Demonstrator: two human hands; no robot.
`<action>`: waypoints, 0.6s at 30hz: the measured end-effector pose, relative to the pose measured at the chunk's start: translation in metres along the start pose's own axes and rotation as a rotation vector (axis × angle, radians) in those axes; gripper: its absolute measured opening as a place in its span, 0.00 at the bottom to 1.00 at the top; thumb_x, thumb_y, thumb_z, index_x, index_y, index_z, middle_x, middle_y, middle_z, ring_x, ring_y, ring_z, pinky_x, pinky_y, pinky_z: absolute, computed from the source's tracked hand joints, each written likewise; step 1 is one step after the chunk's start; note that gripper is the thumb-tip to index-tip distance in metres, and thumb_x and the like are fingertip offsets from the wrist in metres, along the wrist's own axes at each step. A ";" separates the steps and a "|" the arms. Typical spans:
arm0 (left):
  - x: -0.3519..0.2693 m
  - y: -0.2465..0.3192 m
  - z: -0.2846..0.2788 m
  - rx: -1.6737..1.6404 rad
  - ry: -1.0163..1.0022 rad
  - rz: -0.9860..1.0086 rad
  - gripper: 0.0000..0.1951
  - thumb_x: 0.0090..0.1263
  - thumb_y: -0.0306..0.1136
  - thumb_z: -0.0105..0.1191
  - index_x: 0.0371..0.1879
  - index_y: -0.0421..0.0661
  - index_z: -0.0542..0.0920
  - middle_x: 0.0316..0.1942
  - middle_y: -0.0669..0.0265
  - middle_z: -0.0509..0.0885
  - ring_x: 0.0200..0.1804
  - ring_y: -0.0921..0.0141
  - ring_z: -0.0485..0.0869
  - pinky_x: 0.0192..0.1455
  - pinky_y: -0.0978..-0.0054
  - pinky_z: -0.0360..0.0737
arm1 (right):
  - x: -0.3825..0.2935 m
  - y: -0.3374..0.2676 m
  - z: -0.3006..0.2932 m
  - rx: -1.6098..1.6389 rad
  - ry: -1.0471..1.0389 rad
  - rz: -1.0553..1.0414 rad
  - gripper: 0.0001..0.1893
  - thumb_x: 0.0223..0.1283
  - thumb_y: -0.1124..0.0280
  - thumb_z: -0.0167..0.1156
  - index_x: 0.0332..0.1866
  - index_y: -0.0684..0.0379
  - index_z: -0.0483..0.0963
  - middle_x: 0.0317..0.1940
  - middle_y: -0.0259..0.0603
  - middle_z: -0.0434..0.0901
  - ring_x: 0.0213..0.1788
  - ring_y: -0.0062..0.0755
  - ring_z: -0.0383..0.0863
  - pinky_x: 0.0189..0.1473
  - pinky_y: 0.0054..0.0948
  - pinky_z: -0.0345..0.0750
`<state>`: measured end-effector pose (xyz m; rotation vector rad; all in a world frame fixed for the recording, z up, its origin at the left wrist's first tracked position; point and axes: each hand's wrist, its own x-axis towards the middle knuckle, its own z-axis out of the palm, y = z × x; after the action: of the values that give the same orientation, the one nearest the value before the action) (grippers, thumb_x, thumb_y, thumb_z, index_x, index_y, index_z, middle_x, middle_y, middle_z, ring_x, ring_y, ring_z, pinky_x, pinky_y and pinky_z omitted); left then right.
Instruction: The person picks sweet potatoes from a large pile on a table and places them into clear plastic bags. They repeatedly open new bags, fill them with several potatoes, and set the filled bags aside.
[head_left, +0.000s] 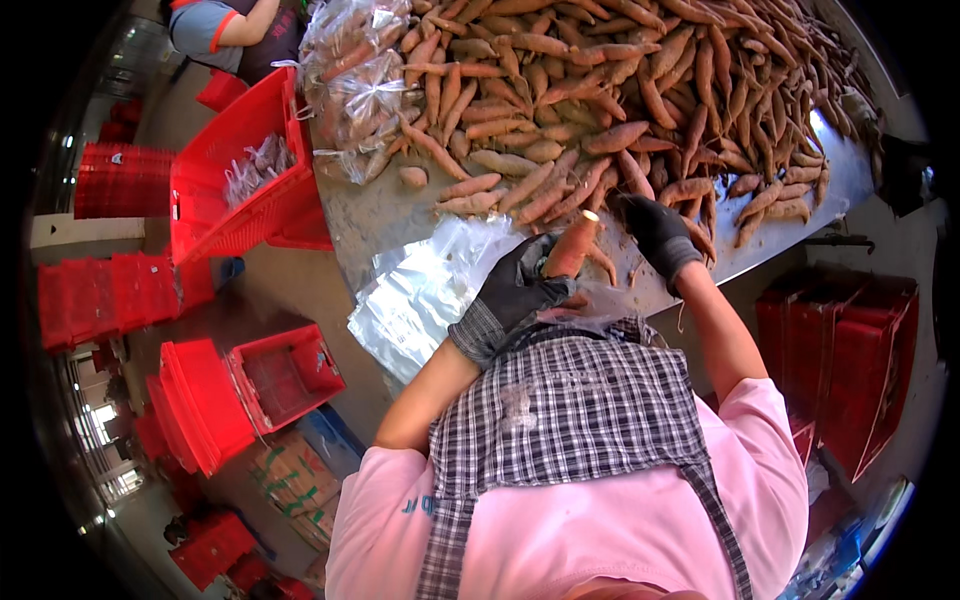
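My left hand (523, 283), in a black glove with a grey knitted cuff, grips a sweet potato (571, 247). One end of this root is cut and shows pale flesh. Below it, against the apron, lies a clear plastic bag (600, 301), partly hidden by the hand. My right hand (658, 234), also gloved in black, reaches to the near edge of a large pile of sweet potatoes (555, 97); its fingertips are dark and hidden among the roots, so whether it holds one cannot be told. Left of my left hand lie flat clear plastic bags (420, 292).
Filled, knotted plastic bags (356, 97) stand at the left end of the metal table (360, 225). Beside it, a red crate (240, 180) holds more bags. Another person (232, 34) is at the upper left. Red crates (840, 360) stand at right; a red crate (289, 375) sits lower left.
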<state>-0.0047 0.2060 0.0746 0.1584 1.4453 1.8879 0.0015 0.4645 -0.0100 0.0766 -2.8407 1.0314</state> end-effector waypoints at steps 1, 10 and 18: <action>0.000 0.000 0.001 -0.039 0.018 0.068 0.26 0.60 0.29 0.57 0.58 0.41 0.67 0.43 0.68 0.77 0.44 0.76 0.75 0.48 0.79 0.73 | 0.002 -0.011 -0.007 0.092 -0.061 0.093 0.14 0.57 0.76 0.50 0.48 0.57 0.74 0.30 0.43 0.80 0.32 0.36 0.80 0.35 0.30 0.75; 0.017 -0.027 -0.015 -0.702 0.153 -0.115 0.16 0.71 0.41 0.42 0.51 0.45 0.72 0.54 0.60 0.74 0.57 0.64 0.72 0.62 0.60 0.67 | -0.026 -0.078 -0.006 0.075 0.109 -0.141 0.20 0.50 0.79 0.55 0.51 0.52 0.73 0.34 0.45 0.78 0.34 0.45 0.80 0.36 0.35 0.77; 0.020 -0.066 -0.029 0.230 0.088 0.274 0.26 0.67 0.49 0.44 0.59 0.47 0.66 0.58 0.62 0.70 0.63 0.59 0.65 0.70 0.54 0.50 | -0.011 -0.091 0.002 -0.191 -0.031 -0.055 0.18 0.52 0.74 0.54 0.51 0.49 0.72 0.32 0.43 0.77 0.32 0.46 0.79 0.32 0.39 0.76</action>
<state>-0.0031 0.2013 0.0000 0.4064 1.7746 1.9572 0.0205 0.3936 0.0455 0.1533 -2.9304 0.7505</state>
